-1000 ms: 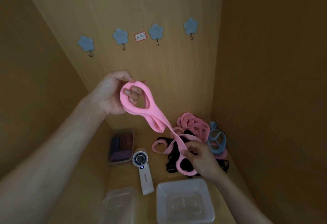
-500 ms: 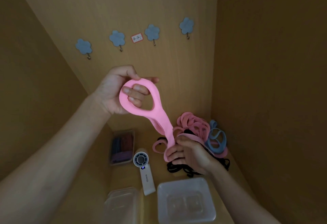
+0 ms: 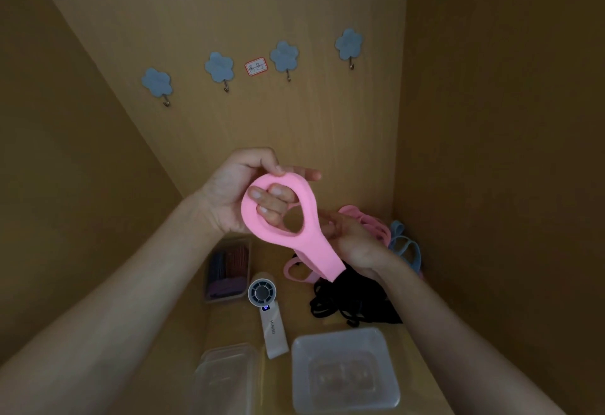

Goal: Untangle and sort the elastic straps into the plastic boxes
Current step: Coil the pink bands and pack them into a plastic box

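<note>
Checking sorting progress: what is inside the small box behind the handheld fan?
Purple, dark and reddish-brown strips fill the small box; they cover its bottom.

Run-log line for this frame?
left hand grips pink strap loop | right hand at its lower part, grip unclear | clear box empty

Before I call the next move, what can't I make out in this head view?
Head view:
right hand: palm side hidden behind the pink strap, grip unclear.
red-edged label: writing too small.
left clear box: cut by the bottom edge.
black straps: dim tangle, partly behind the right forearm; count unclear.
</note>
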{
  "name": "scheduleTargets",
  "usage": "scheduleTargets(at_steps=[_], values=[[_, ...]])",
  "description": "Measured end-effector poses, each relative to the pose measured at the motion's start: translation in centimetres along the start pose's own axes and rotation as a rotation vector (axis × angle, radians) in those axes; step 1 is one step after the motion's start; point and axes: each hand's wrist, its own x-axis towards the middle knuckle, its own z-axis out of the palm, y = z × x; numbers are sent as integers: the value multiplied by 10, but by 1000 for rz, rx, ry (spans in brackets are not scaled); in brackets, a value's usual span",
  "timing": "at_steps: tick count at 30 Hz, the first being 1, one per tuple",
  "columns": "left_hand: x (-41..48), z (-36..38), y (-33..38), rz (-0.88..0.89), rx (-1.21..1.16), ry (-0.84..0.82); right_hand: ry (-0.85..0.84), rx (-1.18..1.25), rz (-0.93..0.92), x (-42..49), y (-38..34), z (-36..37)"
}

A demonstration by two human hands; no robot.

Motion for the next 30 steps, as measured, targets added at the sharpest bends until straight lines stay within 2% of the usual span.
scheduleTargets(at_steps=[5,9,13,15,18,22,24,30], values=[[5,-9,-5,10,-40,-12,-103,163,-81,-13,-14,17],[5,-16,-7,-1,11,57,-177,332,-26,-17,-20,16],[7,-23,-11,-5,28,129,-268,437,-51,-24,-30,19],[9,-27,-13,7,62,191,-273,374,-75,-26,-29,21],[11,-30,-17,6,145,287,-130,233,-94,-26,-26,28],[7,-33,-21,-31,389,436,-53,162,-98,-25,-14,33],[3,-36,-21,-43,559,481,-18,134,-89,-26,-7,34],[-2,-45,-34,20,1101,765,18,96,-87,-29,5,33]])
